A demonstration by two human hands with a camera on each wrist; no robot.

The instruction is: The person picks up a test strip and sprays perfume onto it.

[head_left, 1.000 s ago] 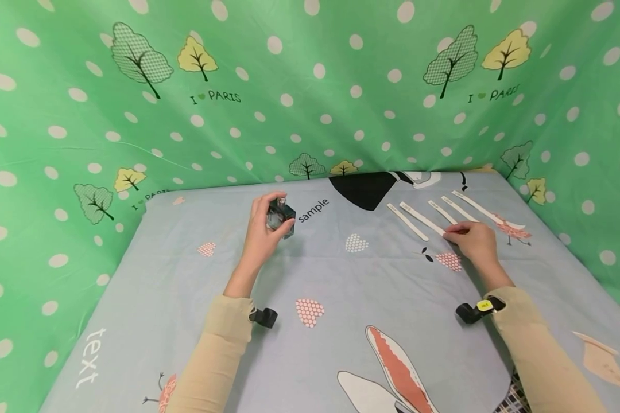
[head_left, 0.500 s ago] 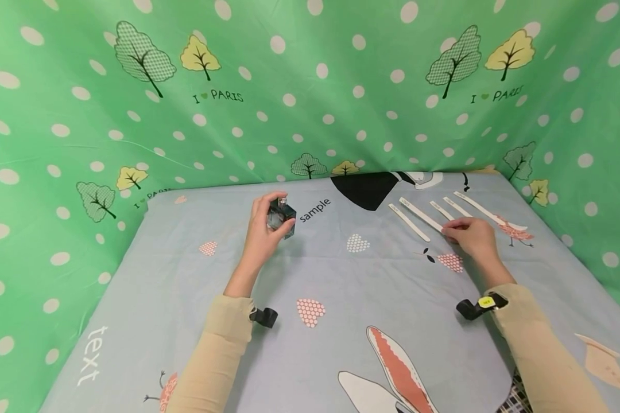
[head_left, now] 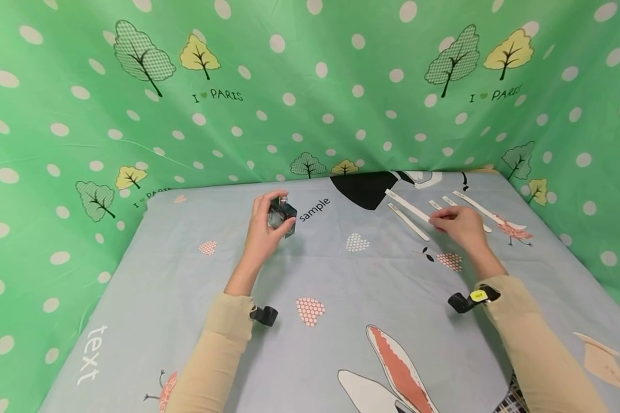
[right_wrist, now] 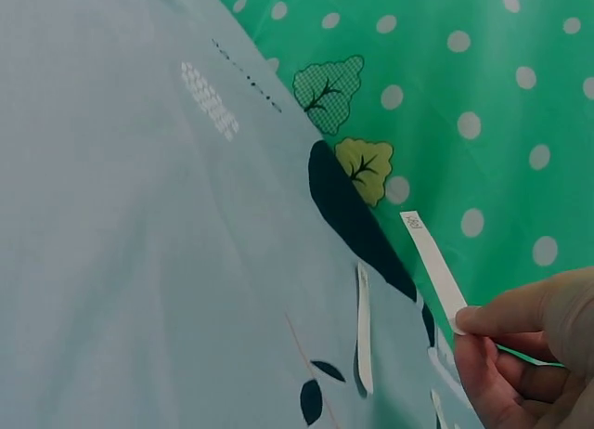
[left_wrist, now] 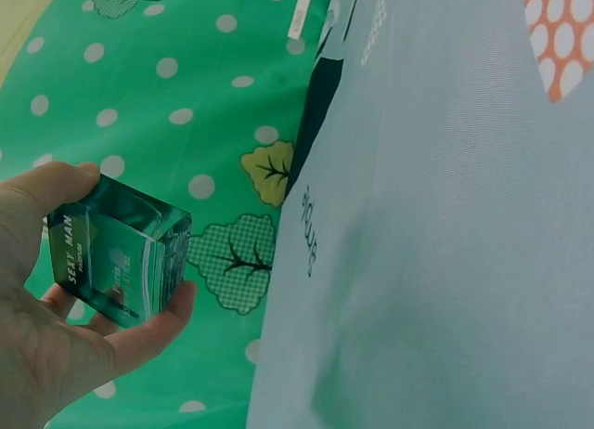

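Note:
In the head view my left hand (head_left: 260,235) grips a dark teal glass perfume bottle (head_left: 284,217) between fingers and thumb, held above the cloth. The left wrist view shows its clear square body (left_wrist: 121,253), lettered "SEXY MAN". My right hand (head_left: 464,228) pinches one end of a white paper test strip (head_left: 406,205). That strip's far end, marked with small writing, points up and to the left. Just below it, another paper strip (head_left: 410,222) lies on the cloth. Several more strips lie beyond the right hand, among them a long one (head_left: 481,207); some are partly hidden by the fingers.
A grey-blue printed cloth (head_left: 361,287) covers the table. Behind and at both sides hangs a green dotted curtain (head_left: 268,126). Each wrist wears a black camera mount, one of them the left mount (head_left: 265,316).
My right hand has moved left and up, taking the pinched strip off its place among the others and over beside the leftmost one. The left hand and bottle stay put.

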